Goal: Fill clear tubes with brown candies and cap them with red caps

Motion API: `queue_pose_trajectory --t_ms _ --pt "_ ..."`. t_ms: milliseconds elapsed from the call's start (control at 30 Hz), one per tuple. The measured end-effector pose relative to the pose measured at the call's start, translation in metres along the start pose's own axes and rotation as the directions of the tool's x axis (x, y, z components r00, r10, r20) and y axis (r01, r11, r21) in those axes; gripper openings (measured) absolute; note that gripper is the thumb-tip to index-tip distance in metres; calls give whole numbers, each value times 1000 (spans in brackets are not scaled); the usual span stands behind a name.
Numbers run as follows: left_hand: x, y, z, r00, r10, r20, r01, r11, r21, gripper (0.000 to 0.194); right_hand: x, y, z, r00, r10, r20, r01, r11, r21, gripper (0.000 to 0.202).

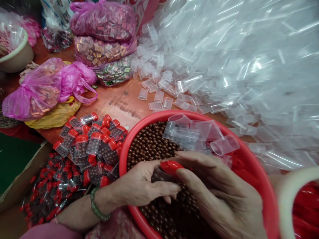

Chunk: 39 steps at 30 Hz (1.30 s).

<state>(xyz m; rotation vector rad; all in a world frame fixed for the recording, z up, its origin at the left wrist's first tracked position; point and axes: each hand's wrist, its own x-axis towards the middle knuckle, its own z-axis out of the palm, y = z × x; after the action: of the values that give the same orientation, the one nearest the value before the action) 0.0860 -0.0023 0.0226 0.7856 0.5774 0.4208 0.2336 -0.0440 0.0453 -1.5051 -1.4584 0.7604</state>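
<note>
Above a red basin [141, 122] of brown balls [147, 142], my left hand [147, 182] grips a clear plastic container [160, 174] that looks dark with balls inside. My right hand [214, 186] pinches a red cap [171, 167] at the container's open end; whether the two are joined cannot be made out. Several clear containers [184, 132] rest inside the basin's far side, beyond my right hand. Red-capped containers filled with balls [94, 142] are heaped left of the basin.
A large pile of clear containers [224, 66] covers the table's right and back. Pink bags [107, 23] stand at the back left, near a yellow bag [54, 114]. At the lower left is a box [25, 174] of capped containers. A white-rimmed tub [286, 199] with red pieces stands right.
</note>
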Motion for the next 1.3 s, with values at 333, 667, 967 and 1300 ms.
queue_pose_trajectory --t_ms 333,667,967,1300 --pt "-1 -5 -2 999 38 9 -39 992 116 23 6 9 0 951 -290 107 304 939 -159 10" --pt "-1 -5 -3 996 -75 41 80 989 -124 42 -7 14 1 821 -467 328 570 626 -532 63" --pt "-4 -1 -1 995 -73 70 86 975 -204 43 -9 20 9 743 -591 315 647 511 -566 59" --pt "0 -6 -1 991 119 69 -115 992 -57 20 -16 13 -4 890 -345 298 435 837 -333 52"
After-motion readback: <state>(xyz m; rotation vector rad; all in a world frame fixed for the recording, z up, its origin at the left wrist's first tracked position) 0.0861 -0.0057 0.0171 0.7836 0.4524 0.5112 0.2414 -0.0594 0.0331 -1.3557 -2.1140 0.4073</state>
